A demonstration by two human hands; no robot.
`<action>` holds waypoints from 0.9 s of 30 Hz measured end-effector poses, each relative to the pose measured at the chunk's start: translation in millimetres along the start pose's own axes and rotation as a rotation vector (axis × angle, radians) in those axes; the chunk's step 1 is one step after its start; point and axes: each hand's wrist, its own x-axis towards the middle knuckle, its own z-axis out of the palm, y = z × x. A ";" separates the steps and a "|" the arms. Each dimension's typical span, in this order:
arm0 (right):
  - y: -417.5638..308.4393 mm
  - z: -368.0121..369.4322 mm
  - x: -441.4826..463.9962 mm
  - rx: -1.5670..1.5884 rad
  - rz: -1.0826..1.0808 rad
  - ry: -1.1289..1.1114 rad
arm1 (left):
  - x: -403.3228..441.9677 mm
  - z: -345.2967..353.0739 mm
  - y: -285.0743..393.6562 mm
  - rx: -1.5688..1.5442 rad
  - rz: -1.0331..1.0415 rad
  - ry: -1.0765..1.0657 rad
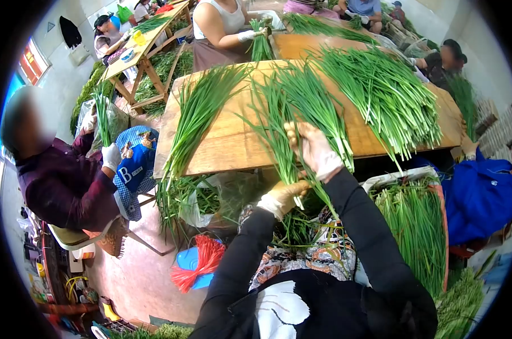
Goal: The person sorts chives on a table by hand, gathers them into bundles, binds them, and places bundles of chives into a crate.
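My left hand (284, 198), in a whitish glove with yellowed fingers, is closed round the pale lower ends of a bunch of garlic chives (278, 135). The green leaves of that bunch reach up over the table's near edge. My right hand (315, 150), gloved too, is beside the bunch with its palm towards me and its fingers apart, slightly bent. A few loose stalks hang below it towards my lap. Another bunch of chives (318, 107) lies on the wood just behind my right hand.
On the wooden table (227, 147) lie a chive bunch (202, 113) at left and a large pile (380, 96) at right. A crate of chives (414, 231) stands at my right. Red plastic ties (202, 263) lie at lower left. A co-worker (63, 164) sits at left holding chives; others work beyond.
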 end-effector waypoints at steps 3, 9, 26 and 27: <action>-16.8 37.4 16.1 0.040 -0.108 0.045 | 14.9 -13.3 -8.7 0.094 0.043 -0.106; -20.0 60.3 43.9 -0.196 -0.471 0.187 | -5.7 0.5 0.2 -0.482 -0.016 -0.327; -116.9 52.2 -95.3 -0.661 -0.739 -0.206 | -21.0 -9.9 10.6 -0.277 0.017 -0.124; -100.6 47.9 -115.9 -0.823 -0.471 -0.129 | -29.0 -4.4 16.8 -0.280 0.013 -0.104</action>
